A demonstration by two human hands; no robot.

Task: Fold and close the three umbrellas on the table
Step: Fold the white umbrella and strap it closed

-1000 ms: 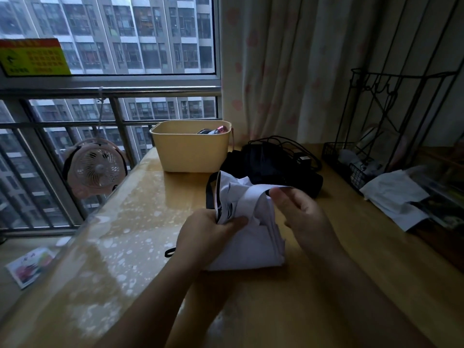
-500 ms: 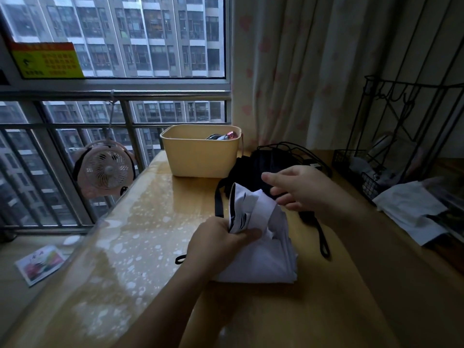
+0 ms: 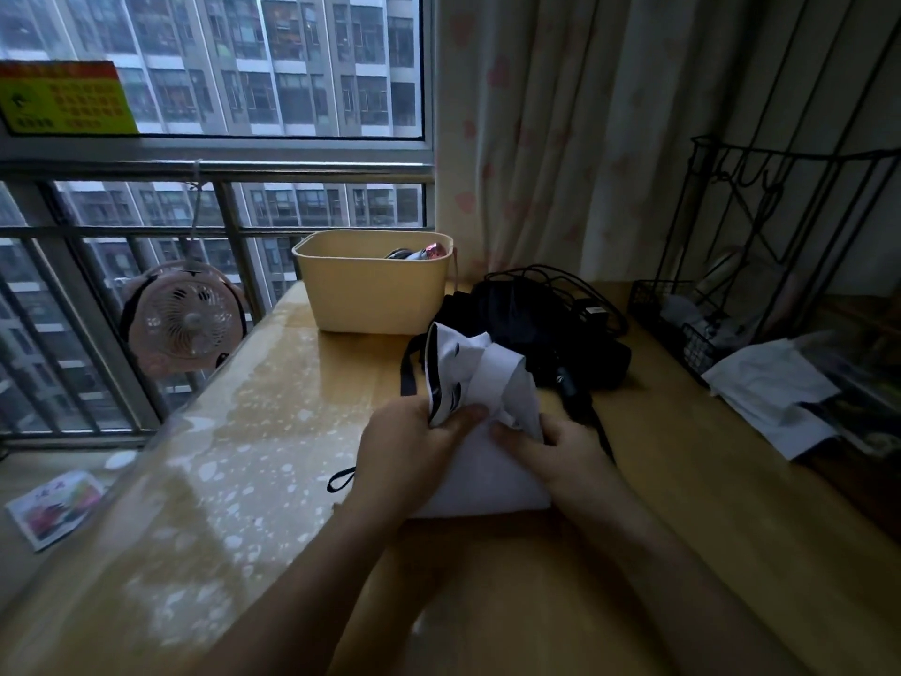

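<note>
Now both hands (image 3: 409, 444) (image 3: 556, 451) grip the white umbrella (image 3: 480, 383) between them.

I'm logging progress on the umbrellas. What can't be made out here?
Head view:
white umbrella: its middle is hidden under the left hand and right hand.
black umbrella heap: too dark to count or judge folded.
yellow bin: its wall hides most contents.

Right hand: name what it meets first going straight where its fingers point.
The right hand would press into the white umbrella it grips; just beyond, probably the left hand, though depth is unclear.
</note>
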